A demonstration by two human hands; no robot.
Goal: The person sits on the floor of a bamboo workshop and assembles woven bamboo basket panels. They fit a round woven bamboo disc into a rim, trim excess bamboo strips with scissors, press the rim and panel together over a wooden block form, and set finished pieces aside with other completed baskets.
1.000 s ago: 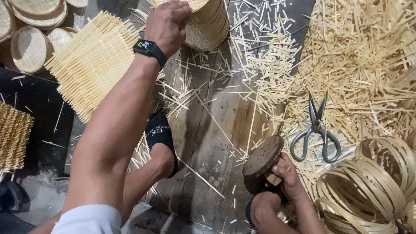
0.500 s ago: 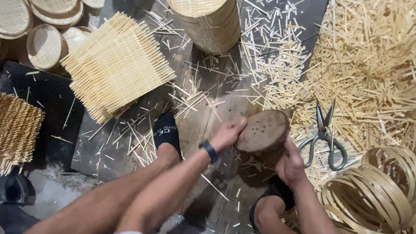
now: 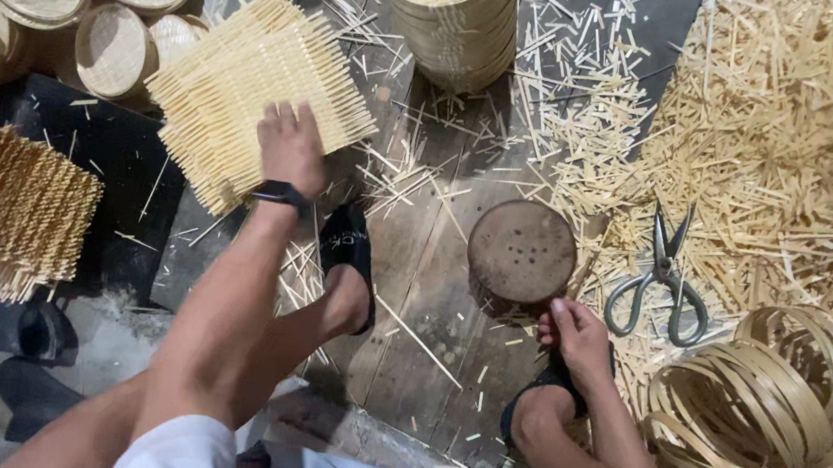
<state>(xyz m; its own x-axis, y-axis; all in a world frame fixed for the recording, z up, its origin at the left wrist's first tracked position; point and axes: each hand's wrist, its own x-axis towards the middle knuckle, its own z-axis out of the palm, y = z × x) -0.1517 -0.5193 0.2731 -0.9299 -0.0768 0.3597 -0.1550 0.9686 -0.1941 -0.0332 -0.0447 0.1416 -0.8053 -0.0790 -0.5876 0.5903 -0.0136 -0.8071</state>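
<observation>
Scissors (image 3: 662, 276) lie among bamboo offcuts (image 3: 786, 146), beside bamboo hoops (image 3: 774, 396).

Your left hand (image 3: 290, 148) rested on a pale yellow woven mat (image 3: 248, 94); its wrist wore a black watch (image 3: 281, 192). Block (image 3: 522, 250): dark brown, speckled. Scissors (image 3: 662, 278): grey. Sandals (image 3: 349, 250): black. Hoops (image 3: 774, 396): tan.

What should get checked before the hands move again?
1. Left hand rests flat on the top woven mat: ok.
2. Right hand touches the edge of the round wooden block: ok.
3. Block upright on the floor boards: ok.
4. Scissors lie apart from both hands, blades pointing away: ok.
5. Grip on the block firm: cannot tell.
</observation>
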